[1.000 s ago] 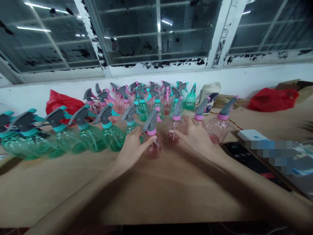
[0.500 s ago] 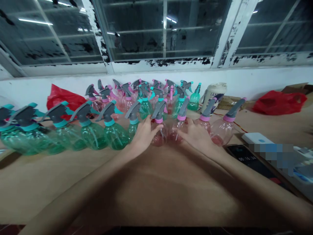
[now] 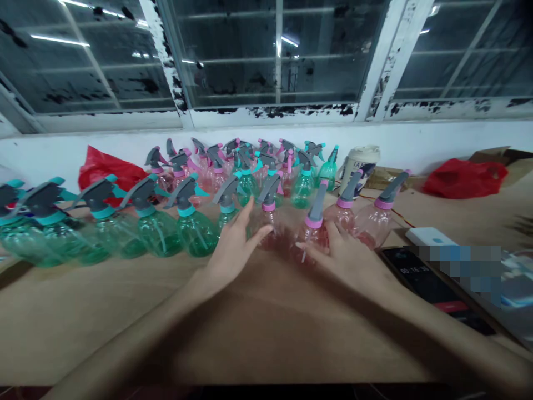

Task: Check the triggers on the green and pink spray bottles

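Note:
A row of spray bottles with grey triggers stands on the brown table [image 3: 258, 322], green ones [image 3: 195, 230] to the left and pink ones [image 3: 375, 222] to the right. My left hand [image 3: 231, 250] is open, fingers stretched, its tips against the side of a pink bottle [image 3: 268, 219] in the row. My right hand [image 3: 347, 255] curls round the body of another pink bottle [image 3: 313, 236], which stands a little nearer to me than the row. More pink and green bottles [image 3: 250, 161] crowd behind, near the wall.
A black phone [image 3: 428, 280] and a white box [image 3: 431, 236] lie to the right of my right hand. A white cup [image 3: 360, 164], red plastic bags [image 3: 462, 178] [image 3: 104, 166] and a cardboard box [image 3: 506, 155] sit along the white wall under the windows.
My left hand pushed its pink bottle back into the row and has opened against it. My right hand has drawn a second pink bottle slightly toward me.

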A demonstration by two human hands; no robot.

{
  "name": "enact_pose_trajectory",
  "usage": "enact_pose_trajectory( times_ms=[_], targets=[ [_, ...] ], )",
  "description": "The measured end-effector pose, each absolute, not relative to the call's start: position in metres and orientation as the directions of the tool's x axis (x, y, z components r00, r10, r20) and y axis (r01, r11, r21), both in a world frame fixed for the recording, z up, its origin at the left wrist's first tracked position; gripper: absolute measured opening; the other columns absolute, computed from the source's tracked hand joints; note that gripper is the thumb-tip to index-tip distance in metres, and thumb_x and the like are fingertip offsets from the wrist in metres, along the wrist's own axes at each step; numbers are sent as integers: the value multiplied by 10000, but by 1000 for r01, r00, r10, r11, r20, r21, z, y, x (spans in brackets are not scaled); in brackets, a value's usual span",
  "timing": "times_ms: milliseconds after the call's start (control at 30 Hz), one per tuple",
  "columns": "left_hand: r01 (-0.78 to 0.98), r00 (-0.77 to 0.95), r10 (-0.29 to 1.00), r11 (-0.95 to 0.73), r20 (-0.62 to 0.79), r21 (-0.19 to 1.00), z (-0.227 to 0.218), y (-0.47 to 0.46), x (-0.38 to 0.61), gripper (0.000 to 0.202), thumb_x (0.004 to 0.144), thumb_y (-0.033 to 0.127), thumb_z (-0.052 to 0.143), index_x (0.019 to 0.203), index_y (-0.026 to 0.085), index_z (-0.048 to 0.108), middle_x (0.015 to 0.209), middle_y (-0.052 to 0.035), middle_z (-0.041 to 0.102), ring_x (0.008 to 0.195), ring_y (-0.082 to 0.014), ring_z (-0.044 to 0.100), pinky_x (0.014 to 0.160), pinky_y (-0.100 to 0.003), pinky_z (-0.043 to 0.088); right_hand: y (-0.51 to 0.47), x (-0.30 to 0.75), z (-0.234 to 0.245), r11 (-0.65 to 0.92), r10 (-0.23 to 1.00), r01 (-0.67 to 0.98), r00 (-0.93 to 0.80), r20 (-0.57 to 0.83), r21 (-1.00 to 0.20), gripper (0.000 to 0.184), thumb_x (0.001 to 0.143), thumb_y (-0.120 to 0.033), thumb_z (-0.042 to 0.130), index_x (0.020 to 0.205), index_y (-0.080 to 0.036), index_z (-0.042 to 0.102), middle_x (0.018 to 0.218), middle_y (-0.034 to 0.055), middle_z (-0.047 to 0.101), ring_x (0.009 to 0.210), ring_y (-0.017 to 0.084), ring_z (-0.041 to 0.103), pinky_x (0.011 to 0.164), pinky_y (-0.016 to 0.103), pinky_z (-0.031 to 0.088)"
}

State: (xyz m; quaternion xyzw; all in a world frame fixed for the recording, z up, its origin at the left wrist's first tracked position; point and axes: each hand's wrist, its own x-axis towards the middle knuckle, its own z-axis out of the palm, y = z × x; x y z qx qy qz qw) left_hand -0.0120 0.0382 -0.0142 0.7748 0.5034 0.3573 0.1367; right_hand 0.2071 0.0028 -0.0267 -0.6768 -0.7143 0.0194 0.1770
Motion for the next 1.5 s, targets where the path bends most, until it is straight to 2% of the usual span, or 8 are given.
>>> enact_pose_trajectory(
  times_ms=[133,267,467,600,733,833,1133,1500],
  targets=[
    [680,240,919,-389,313,622,-14,4,-23,610,856,483,511,1376,236,310,1420,-64,409,1241,-249,452,1019,-418,390,-20,206,-22,192,948,969,-142,285,-155,649,834,-635,334,1145,-93,510,1006,194,635,831,359,639,648,467,488],
    [605,354,908,-405,224,685,-11,-13,-22,676,807,490,584,1378,286,286,1419,-35,410,1244,-234,448,1029,-425,382,-35,195,-22,261,916,960,-215,339,-97,656,801,-694,326,956,-111,583,899,176,640,761,329,637,584,427,487],
    [422,456,853,-458,254,782,-1,-17,-7,766,743,396,687,1380,260,282,1390,-96,441,1208,-272,479,1014,-483,381,-42,161,-35,367,890,878,-235,392,-307,704,699,-781,383,973,-154,547,910,118,622,796,305,619,580,423,499],
    [322,410,852,-468,325,823,-2,-13,-3,542,756,330,676,1242,204,471,1142,-90,629,1018,-255,608,911,-445,476,-40,137,-40,441,864,803,-260,431,-400,720,642,-758,509,1033,-154,545,968,123,615,927,324,583,686,452,510],
    [266,318,869,-466,380,844,-9,-7,-6,335,813,266,597,1140,208,557,1025,-58,661,972,-218,628,891,-386,493,-30,135,-51,593,798,634,-385,463,-495,772,640,-670,614,1155,-114,463,1074,158,590,1005,307,557,823,455,485],
    [301,292,846,-524,446,797,-13,-4,-9,283,803,185,548,1081,214,594,944,-38,669,908,-191,638,847,-356,512,-19,157,-67,680,733,526,-511,449,-511,722,708,-590,617,1244,-167,383,1154,141,565,1073,281,537,870,445,469],
    [350,350,793,-604,498,716,-10,15,1,289,713,109,495,959,205,610,820,-16,620,745,-161,595,721,-308,503,6,223,-102,627,775,656,-475,417,-420,248,888,-327,484,1112,-226,523,1123,85,602,1071,218,570,903,424,478],
    [326,371,815,-562,444,760,-3,24,7,205,743,157,495,887,226,624,800,-2,636,691,-159,600,682,-314,492,20,215,-109,623,780,658,-483,399,-422,302,896,-269,457,1177,-199,539,1210,95,597,1164,212,520,958,434,453]
  ],
)
